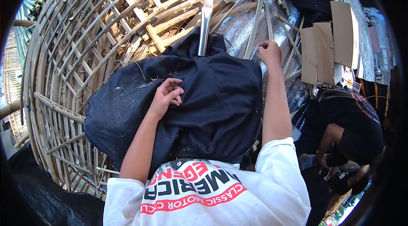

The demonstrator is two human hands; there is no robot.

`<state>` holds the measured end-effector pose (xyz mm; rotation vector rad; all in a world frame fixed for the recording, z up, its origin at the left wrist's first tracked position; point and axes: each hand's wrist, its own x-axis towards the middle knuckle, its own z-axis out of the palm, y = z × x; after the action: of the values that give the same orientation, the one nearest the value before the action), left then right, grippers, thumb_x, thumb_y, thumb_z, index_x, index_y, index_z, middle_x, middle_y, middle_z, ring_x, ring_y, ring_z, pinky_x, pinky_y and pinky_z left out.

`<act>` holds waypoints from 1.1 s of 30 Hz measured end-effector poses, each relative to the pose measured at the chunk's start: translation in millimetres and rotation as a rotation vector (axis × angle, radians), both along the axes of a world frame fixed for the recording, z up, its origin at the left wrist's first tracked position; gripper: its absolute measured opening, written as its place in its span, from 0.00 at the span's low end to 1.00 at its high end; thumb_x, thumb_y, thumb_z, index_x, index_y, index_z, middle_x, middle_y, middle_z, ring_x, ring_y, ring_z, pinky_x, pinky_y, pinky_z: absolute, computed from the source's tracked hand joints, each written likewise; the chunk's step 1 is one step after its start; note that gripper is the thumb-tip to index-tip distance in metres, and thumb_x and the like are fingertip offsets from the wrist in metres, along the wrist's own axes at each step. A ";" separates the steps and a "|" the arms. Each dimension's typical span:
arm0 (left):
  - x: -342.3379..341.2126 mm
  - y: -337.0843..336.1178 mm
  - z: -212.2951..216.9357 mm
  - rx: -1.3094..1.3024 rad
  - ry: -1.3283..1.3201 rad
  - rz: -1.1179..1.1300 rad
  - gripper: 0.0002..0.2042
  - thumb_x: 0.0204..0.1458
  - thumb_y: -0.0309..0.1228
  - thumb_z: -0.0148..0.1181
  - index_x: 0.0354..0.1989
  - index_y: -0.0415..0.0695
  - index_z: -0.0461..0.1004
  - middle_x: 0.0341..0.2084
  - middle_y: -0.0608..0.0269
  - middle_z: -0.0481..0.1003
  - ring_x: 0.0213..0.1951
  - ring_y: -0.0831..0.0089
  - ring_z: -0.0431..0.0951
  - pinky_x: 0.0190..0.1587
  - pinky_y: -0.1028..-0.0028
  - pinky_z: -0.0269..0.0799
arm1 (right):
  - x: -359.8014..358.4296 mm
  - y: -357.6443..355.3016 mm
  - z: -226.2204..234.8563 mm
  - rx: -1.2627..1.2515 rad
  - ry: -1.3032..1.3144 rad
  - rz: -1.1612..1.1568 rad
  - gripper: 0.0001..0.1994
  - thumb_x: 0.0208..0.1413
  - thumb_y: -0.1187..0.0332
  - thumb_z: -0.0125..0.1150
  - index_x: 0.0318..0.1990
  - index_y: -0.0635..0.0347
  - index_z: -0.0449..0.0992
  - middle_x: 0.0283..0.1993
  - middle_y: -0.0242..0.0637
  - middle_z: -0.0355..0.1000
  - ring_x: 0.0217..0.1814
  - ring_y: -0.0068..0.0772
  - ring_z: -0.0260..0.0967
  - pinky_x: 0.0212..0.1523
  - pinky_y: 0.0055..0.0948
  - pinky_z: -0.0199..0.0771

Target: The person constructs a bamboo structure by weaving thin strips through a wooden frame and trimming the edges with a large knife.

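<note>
My left hand (pixel 168 95) hovers over or rests on the black cloth (pixel 212 98) across my lap. Its fingers are loosely bent and apart, with nothing visible in them. Out to the right, my right hand (pixel 270 52) is closed in a pinch beside the pale bamboo strips (pixel 256 22). A faint thin line runs by its fingertips, too small to name. Between the hands, farther off, a shiny metal blade-like tool (pixel 205 30) with a brownish upper end lies with its near end on the cloth. Bits of fibre dot the cloth's left part.
A large woven bamboo lattice (pixel 80 51) curves around the left and far side. Silvery foil sheeting (pixel 238 34) lies beyond the cloth. Cardboard pieces (pixel 318 54) stand at the right, and a person in dark clothes (pixel 348 119) bends over nearby. Green bundled stalks (pixel 36 2) fill the far left.
</note>
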<state>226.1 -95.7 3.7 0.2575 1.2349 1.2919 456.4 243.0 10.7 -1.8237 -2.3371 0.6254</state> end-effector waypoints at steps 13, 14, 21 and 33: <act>-3.1 -0.2 -1.4 -0.056 0.011 0.022 0.17 0.57 0.28 0.59 0.54 0.41 0.68 0.33 0.62 0.75 0.25 0.80 0.76 0.28 0.82 0.73 | 29.4 7.9 -66.9 0.274 -0.363 0.441 0.05 0.55 0.70 0.58 0.35 0.59 0.78 0.36 0.44 0.78 0.39 0.51 0.78 0.41 0.46 0.79; -3.9 -0.4 -2.2 -0.054 0.028 -0.001 0.17 0.58 0.29 0.57 0.55 0.42 0.67 0.34 0.61 0.74 0.24 0.80 0.76 0.28 0.82 0.73 | 28.2 7.5 -66.1 0.259 -0.397 0.457 0.06 0.55 0.68 0.59 0.36 0.59 0.78 0.36 0.44 0.78 0.38 0.51 0.78 0.39 0.46 0.80; -8.6 4.1 10.0 -0.010 0.178 0.051 0.14 0.59 0.26 0.58 0.53 0.42 0.68 0.34 0.63 0.73 0.29 0.79 0.77 0.30 0.79 0.75 | 41.1 17.2 -73.9 0.243 -0.336 0.533 0.06 0.54 0.69 0.59 0.37 0.61 0.77 0.39 0.46 0.76 0.40 0.54 0.76 0.41 0.48 0.77; -115.2 45.6 61.5 -0.109 1.263 -0.048 0.13 0.50 0.29 0.64 0.43 0.40 0.74 0.29 0.60 0.77 0.29 0.66 0.77 0.35 0.69 0.73 | 26.2 15.3 -7.6 0.300 -0.102 0.479 0.07 0.46 0.72 0.62 0.28 0.67 0.72 0.25 0.53 0.72 0.29 0.58 0.72 0.33 0.48 0.72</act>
<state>111.0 -50.0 65.3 1.1237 2.3029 0.9652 482.7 258.3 3.2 -1.2041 -2.7742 0.2018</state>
